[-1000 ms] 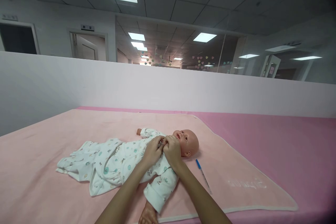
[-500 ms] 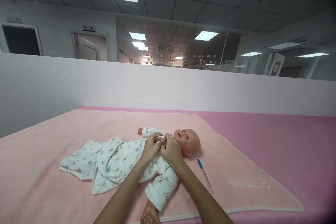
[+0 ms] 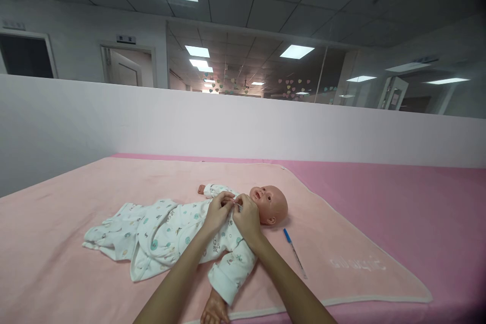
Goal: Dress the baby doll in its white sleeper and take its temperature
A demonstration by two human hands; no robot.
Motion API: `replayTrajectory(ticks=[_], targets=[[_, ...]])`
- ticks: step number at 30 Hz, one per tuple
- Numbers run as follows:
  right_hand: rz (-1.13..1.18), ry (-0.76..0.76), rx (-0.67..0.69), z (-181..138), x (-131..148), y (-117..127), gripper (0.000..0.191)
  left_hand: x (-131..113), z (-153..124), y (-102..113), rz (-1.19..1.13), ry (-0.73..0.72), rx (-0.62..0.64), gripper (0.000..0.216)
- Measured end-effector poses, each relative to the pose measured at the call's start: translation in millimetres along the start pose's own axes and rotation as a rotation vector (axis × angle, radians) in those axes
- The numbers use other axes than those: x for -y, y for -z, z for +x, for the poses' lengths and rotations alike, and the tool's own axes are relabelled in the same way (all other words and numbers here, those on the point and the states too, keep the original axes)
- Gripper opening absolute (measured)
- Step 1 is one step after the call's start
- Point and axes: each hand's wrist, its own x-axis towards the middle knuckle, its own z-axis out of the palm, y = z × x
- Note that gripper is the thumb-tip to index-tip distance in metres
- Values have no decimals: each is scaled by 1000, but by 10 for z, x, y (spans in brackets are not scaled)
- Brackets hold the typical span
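A baby doll (image 3: 270,204) lies on its back, its bald head to the right. It wears a white baby gown (image 3: 167,228) with small green and grey prints, the skirt spread to the left. Both my hands meet at the gown's neckline, just below the doll's chin. My left hand (image 3: 219,211) is closed there, fingertips pinched together. Close beside it, my right hand (image 3: 246,216) also pinches at the neckline. A thin pale edge or tie shows between the fingertips; which of these it is, I cannot tell.
A slim clear stick with a blue end (image 3: 294,253), like a pen or thermometer, lies right of my right forearm. Under the doll is a peach blanket (image 3: 341,243) on a pink surface (image 3: 402,212). A white partition (image 3: 243,124) stands behind.
My fingertips have shifted slightly at the neckline, and a thin pale strip shows more clearly between them. The doll and blue-ended stick lie as before; the view has moved slightly.
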Motion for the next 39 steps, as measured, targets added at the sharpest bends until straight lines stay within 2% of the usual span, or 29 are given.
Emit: replayTrajectory(ticks=[6, 12, 21, 27, 36, 39], targets=[[22, -102, 9, 39, -28, 14, 16, 10, -10, 8, 60, -2, -2, 16], [64, -152, 134, 80, -51, 61, 20, 0, -34, 10, 109, -25, 5, 14], [-225, 59, 104, 29, -26, 31, 18, 5, -20, -2, 83, -31, -8, 16], [-361, 110, 121, -15, 25, 36, 25, 22, -14, 8, 112, -52, -19, 16], [-193, 56, 97, -14, 21, 32, 27, -23, -19, -16, 24, -39, -39, 14], [-141, 67, 27, -10, 25, 33, 29, -83, 5, 73, -86, 62, -87, 23]])
